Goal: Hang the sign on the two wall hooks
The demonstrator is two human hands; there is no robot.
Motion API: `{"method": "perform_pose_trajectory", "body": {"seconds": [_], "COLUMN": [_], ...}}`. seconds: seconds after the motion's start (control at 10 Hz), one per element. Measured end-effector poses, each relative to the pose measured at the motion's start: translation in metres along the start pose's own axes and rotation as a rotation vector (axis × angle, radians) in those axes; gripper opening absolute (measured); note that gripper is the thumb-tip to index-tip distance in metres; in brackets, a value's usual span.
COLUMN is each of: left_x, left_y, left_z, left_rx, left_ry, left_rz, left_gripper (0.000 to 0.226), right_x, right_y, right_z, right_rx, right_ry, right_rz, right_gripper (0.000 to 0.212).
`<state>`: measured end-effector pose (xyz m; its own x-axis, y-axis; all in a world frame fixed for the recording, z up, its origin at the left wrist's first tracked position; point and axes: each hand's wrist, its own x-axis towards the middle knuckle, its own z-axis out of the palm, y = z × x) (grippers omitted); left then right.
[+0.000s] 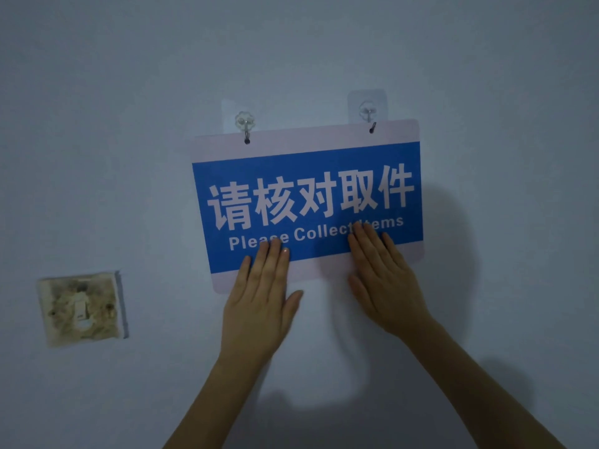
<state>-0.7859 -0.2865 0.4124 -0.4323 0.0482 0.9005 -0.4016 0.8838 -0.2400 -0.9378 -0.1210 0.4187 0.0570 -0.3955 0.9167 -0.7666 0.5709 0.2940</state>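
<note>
A blue sign [308,176] with white borders and white lettering hangs on the wall, slightly tilted with its right side higher. Its two top holes sit on two clear adhesive hooks, the left hook [245,122] and the right hook [368,110]. My left hand [259,303] lies flat against the sign's lower edge, fingers straight and pointing up. My right hand [382,277] lies flat on the lower right part of the sign, covering some of the English text. Neither hand grips anything.
A dirty, worn wall switch [81,307] is set in the pale wall to the lower left of the sign. Shadows of my arms fall on the wall below the sign.
</note>
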Motion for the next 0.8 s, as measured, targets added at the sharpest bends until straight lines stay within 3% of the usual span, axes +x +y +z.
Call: {"method": "perform_pose_trajectory", "body": {"seconds": [0.4,0.6,0.7,0.8], "left_x": [-0.037,-0.046,-0.050,-0.060], "left_y": [-0.040,-0.043,-0.054,-0.060], "left_z": [-0.011,-0.033,-0.043,-0.073], "left_rx": [0.009,-0.057,-0.157,-0.475], "left_ry": [-0.031,-0.141,-0.172,-0.030], "left_rz": [-0.133,-0.199,-0.123,-0.227], "left_gripper": [0.066,0.068,0.067,0.045], "right_x": [-0.038,-0.040,-0.042,-0.044], "right_y": [0.060,0.062,0.055,0.054], "right_z": [-0.004,-0.012,-0.018,-0.035], "right_rx": [-0.090,-0.131,-0.065,0.349], "right_ry": [0.041,-0.010,-0.033,-0.040], "right_rz": [0.103,0.086,0.072,0.215], "right_gripper": [0.060,0.055,0.055,0.059]}}
